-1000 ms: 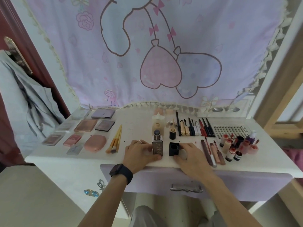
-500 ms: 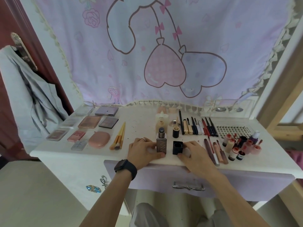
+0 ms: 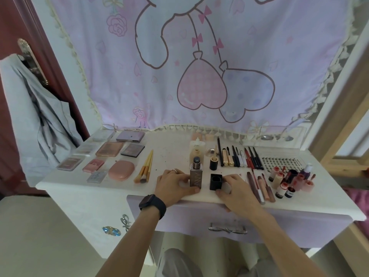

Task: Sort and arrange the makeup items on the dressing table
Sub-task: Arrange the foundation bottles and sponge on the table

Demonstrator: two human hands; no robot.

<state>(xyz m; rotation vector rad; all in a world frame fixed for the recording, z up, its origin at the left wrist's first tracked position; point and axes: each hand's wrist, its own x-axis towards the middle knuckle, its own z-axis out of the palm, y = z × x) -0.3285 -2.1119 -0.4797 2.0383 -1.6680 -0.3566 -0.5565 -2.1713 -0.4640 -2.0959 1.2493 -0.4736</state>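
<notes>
- The dressing table (image 3: 83, 188) has a white tabletop with makeup laid out in groups across it.
- The left hand (image 3: 175, 183) rests near the middle of the tabletop's front edge and grips a square taupe foundation bottle (image 3: 196, 179). The thumb lies across the bottle's front base and the fingers curl round its left side.
- The bottle stands upright with its dark pump top uncovered.
- The right hand (image 3: 237, 190) is just right of it and holds a square black cap (image 3: 216, 181). The fingers are curled against the cap's right side and the thumb is at its front base.
- The cap sits on the tabletop with its open end up, just beside the bottle but not touching it.
- A black watch (image 3: 152, 204) is on the left wrist.
- Toward the left edge, flat palettes (image 3: 109, 149) lie in rows, with a pink oval compact (image 3: 121, 169) in front of them.
- A few makeup brushes (image 3: 144, 167) lie together between the compact and the left hand.
- Behind the hands, a row of pencils and slim tubes (image 3: 239, 156) lies side by side, pointing toward the back edge.
- Right of the right hand lie three lip sticks (image 3: 259, 186), side by side.
- Near the right edge stands a cluster of small bottles (image 3: 289, 180), with a lash tray (image 3: 279, 162) behind it.
- A pink cartoon curtain (image 3: 199, 66) hangs along the back edge.
</notes>
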